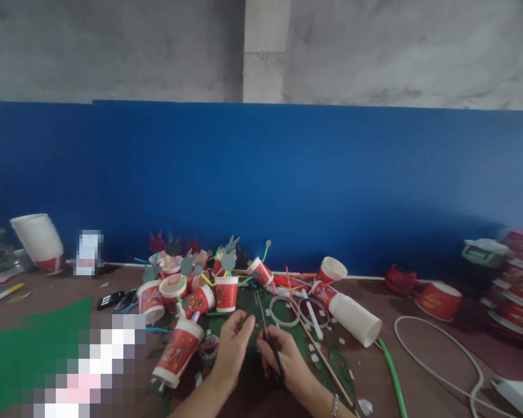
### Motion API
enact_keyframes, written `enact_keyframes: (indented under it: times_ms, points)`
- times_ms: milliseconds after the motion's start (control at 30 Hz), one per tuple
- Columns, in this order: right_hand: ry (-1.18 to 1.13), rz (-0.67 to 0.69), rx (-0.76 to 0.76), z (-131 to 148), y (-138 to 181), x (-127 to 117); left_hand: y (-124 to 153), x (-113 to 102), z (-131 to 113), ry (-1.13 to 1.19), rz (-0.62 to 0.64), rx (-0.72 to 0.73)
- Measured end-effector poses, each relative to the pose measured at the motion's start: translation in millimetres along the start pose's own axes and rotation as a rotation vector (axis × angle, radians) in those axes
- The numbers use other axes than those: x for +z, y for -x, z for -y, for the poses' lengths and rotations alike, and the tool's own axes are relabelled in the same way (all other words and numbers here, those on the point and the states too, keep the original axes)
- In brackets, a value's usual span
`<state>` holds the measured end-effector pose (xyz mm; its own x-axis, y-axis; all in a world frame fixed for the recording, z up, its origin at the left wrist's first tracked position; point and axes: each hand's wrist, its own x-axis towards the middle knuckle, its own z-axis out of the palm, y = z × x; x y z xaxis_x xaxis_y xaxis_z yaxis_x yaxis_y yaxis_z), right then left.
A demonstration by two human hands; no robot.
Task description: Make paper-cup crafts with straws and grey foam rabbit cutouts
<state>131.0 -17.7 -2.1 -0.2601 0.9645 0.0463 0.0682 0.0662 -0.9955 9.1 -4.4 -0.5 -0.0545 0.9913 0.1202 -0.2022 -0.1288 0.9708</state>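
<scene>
- Risk, lower centre of frame: scissors (268, 334) blades run up between both hands, tips close to left hand (234, 342) fingertips. Could nick a finger if the cut goes on w/o the left shifting back; judgement only.
- Risk 2: dark green felt piece (249, 325) small and floppy, pinched at one edge only. Could twist or slip, cut wanders off line.
- Right hand (287, 357), lower centre: fingers curled through the scissor handles, closed on them. Blades look nearly together, thin dark line; exact gap too blurred to tell.
- Left hand: thumb and fingers pressed together, pinching the felt piece just left of the blades. Wrist resting low near the table (418, 360).
- Felt piece sits between the two hands, over a larger dark green patch on the table, just below mid-frame centre.
- Just left of left hand: red paper cup (178, 351) tipped on its side, touching nothing of the hand. Elbow nudge could roll it.
- Right of right hand: thin wooden stick (326, 363) lying diagonal, green tube (392, 371) beyond it, white cable (440, 371) curving at lower right.
- Lower left: green sheet (30, 342), part pixelated.
- Mid-distance, centre: cluster of red cups w/ straws and grey cut-outs (200, 284); clear tape rings (285, 310); stack of white cups on its side (353, 319). Crowded, so reaching over could knock cups.
- Far left: stacked white cups (39, 241). Far right: red bowl (438, 301).
- Back: blue wall panel (287, 174), grey wall above.
</scene>
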Motion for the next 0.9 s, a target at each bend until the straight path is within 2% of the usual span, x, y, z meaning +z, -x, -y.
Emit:
enact_keyframes:
  times_ms: [267,433,900]
  points:
    - [0.024,0.000,0.030,8.5,1.9,-0.2,1.6,0.8,-3.8,0.030,-0.050,-0.069]
    - [-0.002,-0.004,0.031,6.5,1.8,-0.3,2.7,3.1,-5.9,0.076,0.025,-0.059]
    - [-0.002,0.004,0.028,3.7,0.2,-0.7,1.2,2.2,-6.9,0.097,0.036,-0.075]
